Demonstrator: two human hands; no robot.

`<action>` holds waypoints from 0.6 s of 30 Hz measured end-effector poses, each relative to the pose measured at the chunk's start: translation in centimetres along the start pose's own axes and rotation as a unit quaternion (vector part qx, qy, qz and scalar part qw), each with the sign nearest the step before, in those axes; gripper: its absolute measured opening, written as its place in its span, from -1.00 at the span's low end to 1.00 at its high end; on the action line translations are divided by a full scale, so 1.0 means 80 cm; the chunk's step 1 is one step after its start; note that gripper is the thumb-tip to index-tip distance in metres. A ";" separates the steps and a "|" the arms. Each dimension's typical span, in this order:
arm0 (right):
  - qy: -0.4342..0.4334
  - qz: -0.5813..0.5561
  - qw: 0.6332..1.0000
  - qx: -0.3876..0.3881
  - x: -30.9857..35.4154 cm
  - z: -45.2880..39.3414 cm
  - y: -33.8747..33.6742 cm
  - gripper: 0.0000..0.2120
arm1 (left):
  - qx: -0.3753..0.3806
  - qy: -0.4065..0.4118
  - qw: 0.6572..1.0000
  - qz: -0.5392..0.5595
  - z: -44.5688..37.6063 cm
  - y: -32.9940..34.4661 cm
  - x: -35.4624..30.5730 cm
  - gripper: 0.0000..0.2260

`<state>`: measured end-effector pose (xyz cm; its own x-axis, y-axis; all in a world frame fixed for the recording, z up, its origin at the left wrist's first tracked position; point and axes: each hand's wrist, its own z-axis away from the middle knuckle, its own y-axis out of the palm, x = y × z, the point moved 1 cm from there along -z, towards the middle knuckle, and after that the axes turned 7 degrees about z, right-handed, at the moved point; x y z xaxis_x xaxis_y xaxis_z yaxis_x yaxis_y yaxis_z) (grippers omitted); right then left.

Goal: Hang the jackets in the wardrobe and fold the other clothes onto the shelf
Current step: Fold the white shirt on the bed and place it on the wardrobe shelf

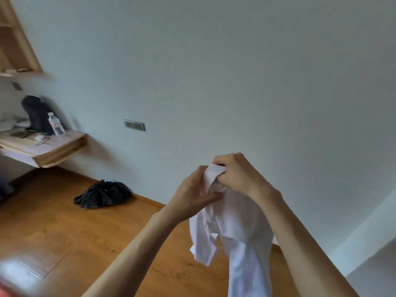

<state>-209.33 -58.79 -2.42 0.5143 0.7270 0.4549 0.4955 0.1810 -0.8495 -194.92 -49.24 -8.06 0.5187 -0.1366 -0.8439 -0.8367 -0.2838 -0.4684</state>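
A white garment [240,236] hangs in the air in front of me, its top bunched between both hands. My left hand [192,189] grips the bunched cloth from the left with curled fingers. My right hand [237,174] clutches the same bunch from the right and above. The rest of the garment dangles down to the lower edge of the view, over the wooden floor. No wardrobe is in view.
A wall-mounted wooden desk [49,151] at the left carries a water bottle [56,124] and a dark bag [37,113]. Wooden shelving [19,50] hangs above it. A black crumpled bag [102,194] lies on the floor by the wall. A wall socket [134,125] sits low on the white wall.
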 end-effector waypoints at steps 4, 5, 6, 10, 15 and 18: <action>-0.031 -0.128 0.989 0.070 0.056 0.008 0.020 -0.63 | -0.069 -0.041 0.995 0.063 0.054 -0.063 0.010 -0.78; -0.040 -0.175 0.979 0.095 0.065 0.015 0.025 -0.53 | -0.083 -0.040 0.992 0.081 0.072 -0.079 0.011 -0.81; -0.045 -0.224 0.966 0.118 0.077 0.021 0.035 -0.45 | -0.102 -0.040 0.989 0.099 0.096 -0.099 0.012 -0.84; -0.002 -0.206 0.960 0.189 0.088 0.040 0.099 -0.47 | -0.186 -0.042 0.962 0.193 0.170 -0.156 0.013 -0.80; -0.019 -0.205 0.970 0.131 0.172 0.052 0.181 -0.50 | -0.268 -0.092 0.934 0.217 0.275 -0.241 0.039 -0.76; -0.092 -0.187 0.974 0.083 0.247 0.057 0.203 -0.59 | -0.286 -0.114 0.931 0.195 0.347 -0.297 0.053 -0.54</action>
<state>-194.32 -38.44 -8.46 0.1767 0.6935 0.6984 0.4960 0.5501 -0.6718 -177.67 -16.70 -7.78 0.0891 -0.1479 -0.9850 -0.6897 -0.7227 0.0461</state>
